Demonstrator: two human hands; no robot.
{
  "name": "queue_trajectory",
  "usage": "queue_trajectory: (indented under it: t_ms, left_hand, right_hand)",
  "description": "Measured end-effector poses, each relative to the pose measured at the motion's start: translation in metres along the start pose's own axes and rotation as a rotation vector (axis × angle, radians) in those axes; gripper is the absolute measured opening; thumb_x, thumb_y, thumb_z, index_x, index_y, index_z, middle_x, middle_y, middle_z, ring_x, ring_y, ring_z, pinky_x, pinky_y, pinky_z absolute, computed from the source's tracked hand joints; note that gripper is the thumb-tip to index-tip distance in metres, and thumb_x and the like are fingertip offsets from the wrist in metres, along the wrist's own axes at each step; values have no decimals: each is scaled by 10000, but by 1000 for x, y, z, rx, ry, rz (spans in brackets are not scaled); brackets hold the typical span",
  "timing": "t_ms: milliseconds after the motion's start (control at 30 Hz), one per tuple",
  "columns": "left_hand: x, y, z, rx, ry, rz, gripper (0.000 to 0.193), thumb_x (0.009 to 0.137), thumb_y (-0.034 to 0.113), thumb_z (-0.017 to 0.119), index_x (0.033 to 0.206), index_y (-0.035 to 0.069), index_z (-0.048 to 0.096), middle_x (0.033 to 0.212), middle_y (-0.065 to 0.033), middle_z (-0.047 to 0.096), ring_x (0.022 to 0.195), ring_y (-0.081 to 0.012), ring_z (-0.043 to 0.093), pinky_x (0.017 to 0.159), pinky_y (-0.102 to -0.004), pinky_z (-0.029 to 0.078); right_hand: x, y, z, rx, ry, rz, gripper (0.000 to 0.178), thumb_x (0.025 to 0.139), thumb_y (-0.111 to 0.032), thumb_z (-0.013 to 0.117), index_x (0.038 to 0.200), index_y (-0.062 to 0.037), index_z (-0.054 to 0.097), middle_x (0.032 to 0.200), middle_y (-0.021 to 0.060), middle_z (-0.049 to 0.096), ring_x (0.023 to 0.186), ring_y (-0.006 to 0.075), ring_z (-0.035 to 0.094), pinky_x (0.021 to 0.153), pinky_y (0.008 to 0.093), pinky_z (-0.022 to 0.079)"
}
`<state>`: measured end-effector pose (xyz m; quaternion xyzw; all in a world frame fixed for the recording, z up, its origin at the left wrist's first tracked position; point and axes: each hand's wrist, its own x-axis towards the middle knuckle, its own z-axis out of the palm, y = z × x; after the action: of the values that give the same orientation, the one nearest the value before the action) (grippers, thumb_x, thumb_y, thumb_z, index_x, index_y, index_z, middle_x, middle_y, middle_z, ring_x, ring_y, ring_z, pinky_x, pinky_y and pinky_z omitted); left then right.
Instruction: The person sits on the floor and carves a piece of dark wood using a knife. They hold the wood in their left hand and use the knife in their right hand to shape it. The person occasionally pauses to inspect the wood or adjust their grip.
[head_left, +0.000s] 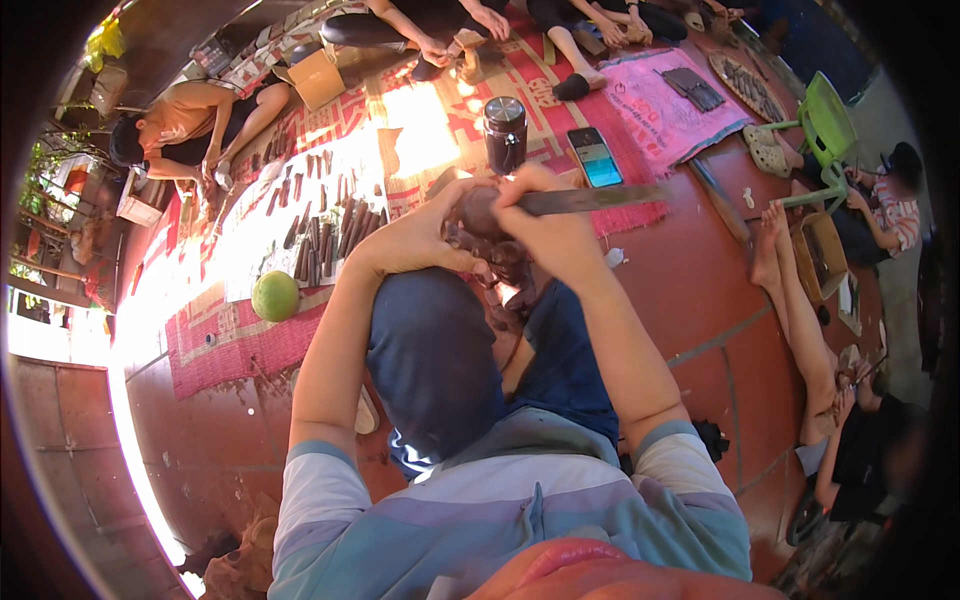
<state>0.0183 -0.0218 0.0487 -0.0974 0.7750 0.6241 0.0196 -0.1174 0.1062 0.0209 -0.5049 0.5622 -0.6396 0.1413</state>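
Observation:
My left hand (422,236) is wrapped round a dark brown carved piece (482,212), which looks like wood, above my knees. Its rounded top shows between my hands, with knobbly carved shapes lower down. My right hand (548,222) is closed at the carving's right side. From its fingers a long flat strip (605,198), like a file or a blade, sticks out to the right; which of these it is I cannot tell. Just beyond my hands stands a dark jar with a metal lid (505,130). A phone with a lit screen (595,158) lies right of it.
Several carving tools (325,235) lie in rows on a sunlit sheet over the red patterned mat (235,345). A green round fruit (275,296) rests nearby. Other people sit around, one with bare legs (790,290) stretched out at right. A green chair (825,120) stands far right.

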Motion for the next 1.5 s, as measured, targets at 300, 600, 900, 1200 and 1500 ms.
queue_trajectory:
  t_ms: [300, 600, 900, 1200, 1500]
  left_hand:
    - [0, -7, 0, 5, 20, -14, 875, 630, 180, 771, 1345, 90, 276, 1277, -136, 396, 1200, -212, 369, 987, -325, 315]
    - [-4, -6, 0, 50, 51, -30, 892, 622, 163, 770, 1352, 86, 262, 1260, -137, 428, 1169, -215, 411, 971, -320, 335]
    - [4, -15, -3, -36, 13, 52, 893, 649, 128, 778, 1362, 98, 241, 1272, -148, 402, 1189, -218, 398, 970, -347, 362]
    - [8, -4, -2, -12, -47, 68, 1140, 574, 466, 803, 1405, 38, 152, 1318, -184, 355, 1212, -279, 398, 944, -360, 387]
    - [41, -28, -36, -106, -174, 67, 766, 665, 272, 734, 1294, -3, 392, 1305, -151, 439, 1204, -254, 410, 1034, -364, 293]
  right_hand:
    - [13, -21, 1, 78, -93, 210, 92, 712, 35, 587, 745, -32, 534, 723, -9, 526, 710, 53, 482, 641, 206, 399]
    - [9, -9, 9, -9, -20, 115, 88, 713, 21, 598, 716, -37, 533, 698, -10, 527, 683, 48, 502, 603, 219, 408]
    - [9, -12, 5, 69, 16, 253, 76, 718, -25, 618, 748, -37, 550, 784, 28, 546, 758, 89, 527, 676, 241, 433]
    - [-44, 60, -53, 598, 108, 406, 109, 749, -60, 622, 768, -42, 516, 708, 34, 553, 627, 109, 571, 489, 216, 445]
    - [-228, 108, -70, 570, 395, 850, 227, 787, -123, 650, 947, -60, 501, 856, 76, 605, 734, 158, 632, 601, 254, 534]
